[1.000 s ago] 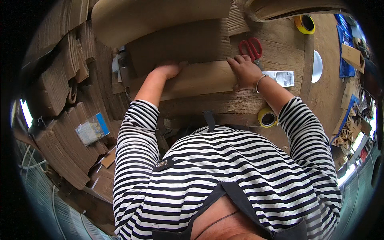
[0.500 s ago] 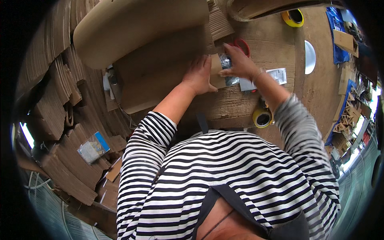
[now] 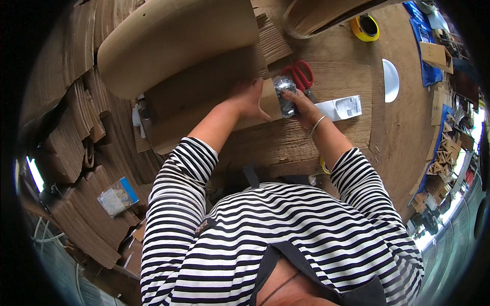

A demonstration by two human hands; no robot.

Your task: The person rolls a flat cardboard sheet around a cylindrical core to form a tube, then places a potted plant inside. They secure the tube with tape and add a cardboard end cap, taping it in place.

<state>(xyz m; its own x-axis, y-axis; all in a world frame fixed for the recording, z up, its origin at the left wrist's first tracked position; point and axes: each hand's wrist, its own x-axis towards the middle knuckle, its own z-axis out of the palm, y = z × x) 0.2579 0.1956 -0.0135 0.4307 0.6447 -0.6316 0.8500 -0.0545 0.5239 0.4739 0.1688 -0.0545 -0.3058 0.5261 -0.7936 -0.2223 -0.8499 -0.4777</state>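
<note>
My left hand (image 3: 249, 102) grips a folded piece of brown cardboard (image 3: 272, 99), thumb and fingers spread across its width. The cardboard lies on a larger brown sheet, whose curved flap (image 3: 178, 41) rises at the far left. Right beside the cardboard's end is a dark, shiny package (image 3: 286, 104) wrapped in clear plastic. My right hand (image 3: 306, 109) holds this package, thumb on top; its other fingers are partly hidden. Red-handled scissors (image 3: 302, 76) lie just beyond the package. A white printed label slip (image 3: 348, 107) sits to the right of my right hand.
A yellow tape roll (image 3: 365, 28) lies at the far right of the wooden table (image 3: 326, 137), near a white round-edged object (image 3: 390, 80). Stacked cardboard (image 3: 76, 122) fills the left side. Another curved cardboard piece (image 3: 326, 15) overhangs the far edge.
My right hand has come down and closed on the plastic-wrapped package; before, its fingers were spread at the package's edge. The scissors show more fully. My left hand stays on the cardboard.
</note>
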